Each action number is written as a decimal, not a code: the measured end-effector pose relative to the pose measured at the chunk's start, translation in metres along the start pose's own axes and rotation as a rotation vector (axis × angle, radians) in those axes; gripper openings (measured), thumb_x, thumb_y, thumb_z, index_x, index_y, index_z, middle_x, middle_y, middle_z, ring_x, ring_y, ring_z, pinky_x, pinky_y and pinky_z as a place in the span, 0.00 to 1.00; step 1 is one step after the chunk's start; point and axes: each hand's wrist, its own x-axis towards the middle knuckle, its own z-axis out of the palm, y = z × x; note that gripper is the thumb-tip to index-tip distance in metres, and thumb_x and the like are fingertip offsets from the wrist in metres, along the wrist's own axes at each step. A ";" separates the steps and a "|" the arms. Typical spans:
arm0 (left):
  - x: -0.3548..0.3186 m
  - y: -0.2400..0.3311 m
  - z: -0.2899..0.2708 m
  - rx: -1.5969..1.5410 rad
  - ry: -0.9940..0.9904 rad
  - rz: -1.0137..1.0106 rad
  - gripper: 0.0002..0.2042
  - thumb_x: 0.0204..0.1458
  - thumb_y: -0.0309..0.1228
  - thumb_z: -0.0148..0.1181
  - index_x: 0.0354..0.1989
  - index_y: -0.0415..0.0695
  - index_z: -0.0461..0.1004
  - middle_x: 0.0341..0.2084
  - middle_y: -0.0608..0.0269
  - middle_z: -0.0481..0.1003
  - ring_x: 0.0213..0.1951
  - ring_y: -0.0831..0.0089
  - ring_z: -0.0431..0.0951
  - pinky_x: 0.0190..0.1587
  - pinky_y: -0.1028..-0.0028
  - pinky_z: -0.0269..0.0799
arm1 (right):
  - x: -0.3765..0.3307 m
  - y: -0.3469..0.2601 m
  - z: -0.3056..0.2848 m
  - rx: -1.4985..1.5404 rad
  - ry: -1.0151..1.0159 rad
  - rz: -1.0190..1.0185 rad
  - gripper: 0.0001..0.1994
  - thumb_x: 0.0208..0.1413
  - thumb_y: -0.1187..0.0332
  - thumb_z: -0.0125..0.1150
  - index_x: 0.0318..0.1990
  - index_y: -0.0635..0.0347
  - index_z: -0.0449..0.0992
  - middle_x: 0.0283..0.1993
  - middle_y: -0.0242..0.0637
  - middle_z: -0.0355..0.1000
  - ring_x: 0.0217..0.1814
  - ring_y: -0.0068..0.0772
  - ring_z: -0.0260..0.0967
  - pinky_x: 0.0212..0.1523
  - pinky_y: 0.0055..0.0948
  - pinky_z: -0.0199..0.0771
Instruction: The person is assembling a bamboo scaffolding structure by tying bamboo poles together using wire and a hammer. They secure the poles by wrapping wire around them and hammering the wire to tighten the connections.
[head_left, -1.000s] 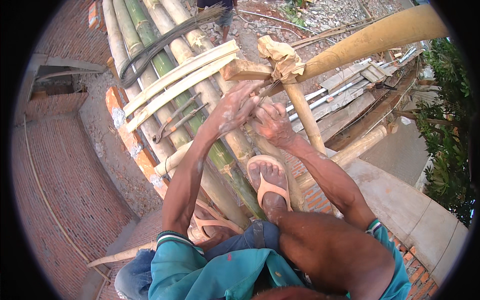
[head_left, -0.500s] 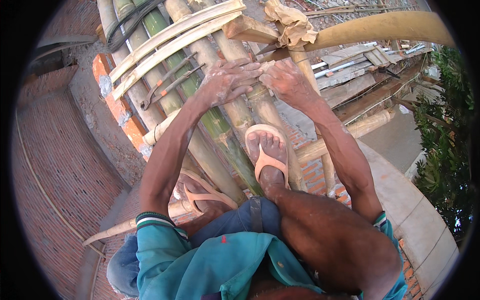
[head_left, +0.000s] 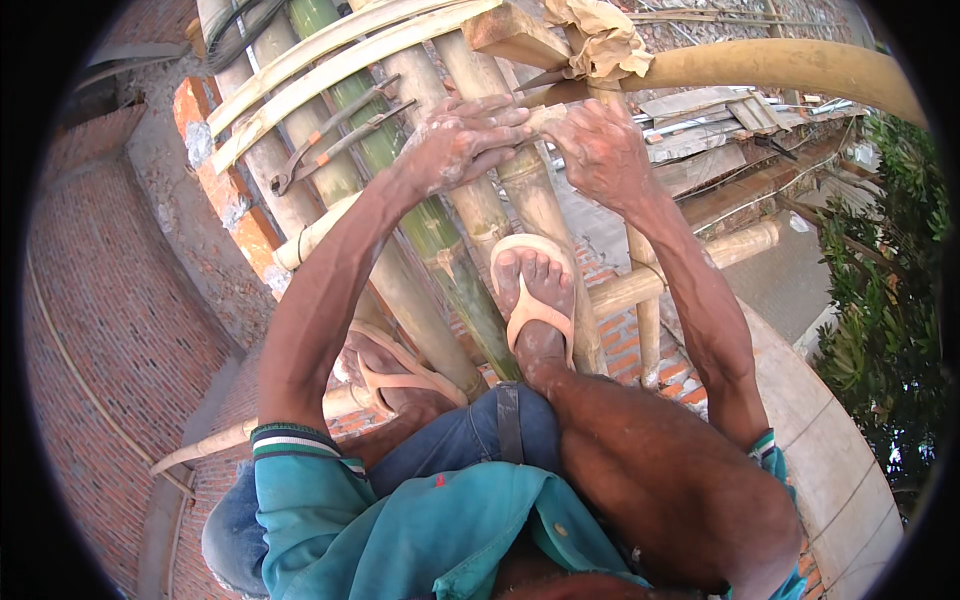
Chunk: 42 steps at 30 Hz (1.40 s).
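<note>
Above the bamboo poles, my hands meet at a small pale, paper-like piece, mostly covered by fingers. My left hand reaches in from the left; its long fingers lie close together and their tips pinch the piece's near end. Curled knuckles mark my right hand, closed on the other end. Dust whitens both hands. Left of them, long-handled pincers rest across the poles, touched by neither hand.
Two split bamboo strips cross the poles near a wooden block. Crumpled brown paper hangs at a thick bamboo rail. My sandalled foot stands on a pole. Black wire lies far left, above a brick edge.
My right hand has shifted slightly right and down, baring more of the pale piece between the hands. The whole view has tilted a little. The pincers stay on the poles.
</note>
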 end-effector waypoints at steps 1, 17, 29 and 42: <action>0.001 0.001 0.000 -0.026 0.014 -0.004 0.16 0.58 0.38 0.66 0.55 0.55 0.81 0.62 0.73 0.75 0.65 0.65 0.71 0.61 0.57 0.71 | -0.003 0.001 0.005 0.015 0.002 0.046 0.10 0.51 0.71 0.63 0.42 0.54 0.80 0.35 0.33 0.73 0.36 0.42 0.69 0.38 0.41 0.67; 0.014 0.006 -0.008 -0.274 0.016 -0.137 0.15 0.51 0.33 0.73 0.47 0.48 0.84 0.56 0.58 0.79 0.57 0.59 0.79 0.59 0.62 0.76 | -0.005 0.012 0.024 -0.078 0.091 -0.298 0.14 0.49 0.65 0.62 0.45 0.52 0.79 0.44 0.29 0.72 0.43 0.31 0.72 0.47 0.37 0.76; 0.022 0.004 -0.018 -0.409 -0.199 -0.363 0.18 0.49 0.39 0.73 0.50 0.54 0.81 0.60 0.59 0.77 0.57 0.58 0.79 0.58 0.62 0.75 | 0.004 0.018 0.019 -0.151 0.061 -0.494 0.11 0.48 0.64 0.62 0.40 0.51 0.77 0.41 0.26 0.70 0.41 0.26 0.71 0.29 0.25 0.77; 0.025 -0.006 -0.016 -0.600 -0.242 -0.378 0.17 0.52 0.36 0.71 0.50 0.50 0.79 0.50 0.66 0.80 0.51 0.63 0.81 0.56 0.65 0.74 | -0.003 0.009 0.024 -0.118 0.020 -0.433 0.07 0.51 0.67 0.59 0.38 0.54 0.75 0.37 0.30 0.69 0.38 0.29 0.74 0.25 0.27 0.76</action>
